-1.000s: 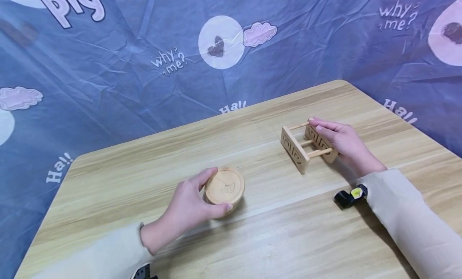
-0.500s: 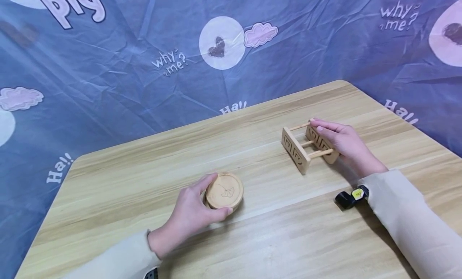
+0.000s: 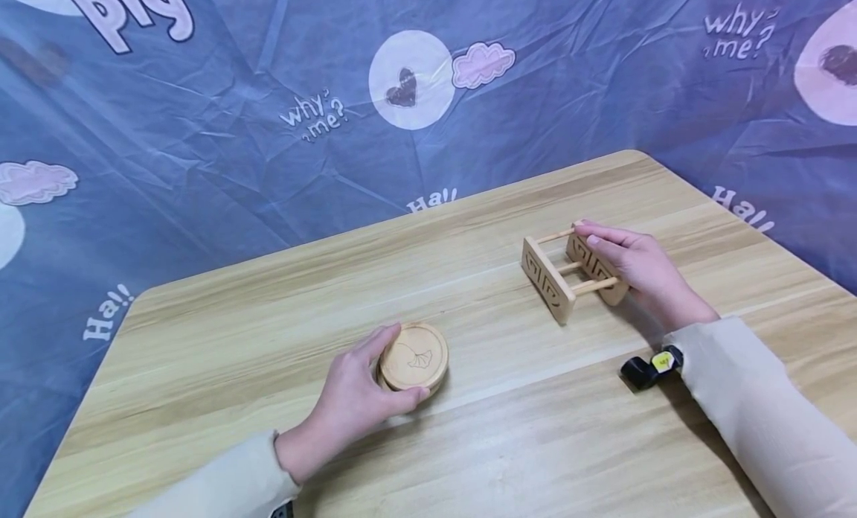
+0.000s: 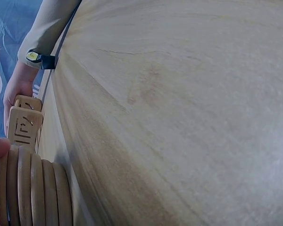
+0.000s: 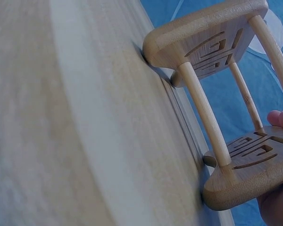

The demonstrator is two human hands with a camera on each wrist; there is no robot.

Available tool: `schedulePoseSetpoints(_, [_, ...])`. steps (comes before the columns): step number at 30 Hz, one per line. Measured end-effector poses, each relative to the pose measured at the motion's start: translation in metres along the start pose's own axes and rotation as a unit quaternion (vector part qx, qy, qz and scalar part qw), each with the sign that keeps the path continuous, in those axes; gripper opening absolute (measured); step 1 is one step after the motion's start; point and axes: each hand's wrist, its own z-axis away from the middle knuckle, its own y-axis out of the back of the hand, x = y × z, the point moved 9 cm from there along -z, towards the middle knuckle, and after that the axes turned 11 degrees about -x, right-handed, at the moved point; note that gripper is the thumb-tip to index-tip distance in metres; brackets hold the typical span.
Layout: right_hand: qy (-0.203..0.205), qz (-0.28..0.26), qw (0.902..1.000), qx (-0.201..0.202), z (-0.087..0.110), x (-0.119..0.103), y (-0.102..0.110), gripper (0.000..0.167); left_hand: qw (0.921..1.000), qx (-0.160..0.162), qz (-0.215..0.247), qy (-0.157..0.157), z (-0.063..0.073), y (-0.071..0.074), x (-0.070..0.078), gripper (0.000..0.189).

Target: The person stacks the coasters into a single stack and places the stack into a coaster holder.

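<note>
Several round wooden coasters stand in a flat stack on the table, seen edge-on as coasters (image 4: 37, 188) in the left wrist view. The top coaster (image 3: 419, 354) bears a carved leaf outline. My left hand (image 3: 348, 391) pinches this top coaster by its edge, thumb on the near side and fingers on the far side. To the right, a wooden coaster rack (image 3: 549, 280) with two carved side panels joined by rods rests on the table. My right hand (image 3: 639, 269) grips the rack's right panel; part of that panel is hidden behind the fingers.
The wood-grain table (image 3: 268, 317) has a rounded far edge. Behind it hangs a blue printed cloth (image 3: 234, 168). A black wrist device (image 3: 648, 368) with a yellow label sits at the right sleeve.
My left hand has lowered slightly with the top coaster, which now lies flatter over the stack. The right hand and rack have stayed in place.
</note>
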Motion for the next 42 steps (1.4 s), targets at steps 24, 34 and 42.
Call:
schedulePoseSetpoints(24, [0.078, 0.382, 0.9016, -0.187, 0.016, -0.102, -0.146, 0.081, 0.9811, -0.134, 0.135, 0.037, 0.014, 0.013, -0.042, 0.112])
schedulePoseSetpoints(34, [0.022, 0.482, 0.8063, -0.342, 0.013, -0.064, -0.261, 0.102, 0.9863, -0.162, 0.018, 0.026, 0.005, -0.013, -0.056, 0.112])
schedulePoseSetpoints(42, [0.021, 0.477, 0.8125, -0.334, 0.010, -0.063, -0.273, 0.099, 0.9909, -0.134, 0.008, -0.015, 0.000, -0.019, -0.051, 0.110])
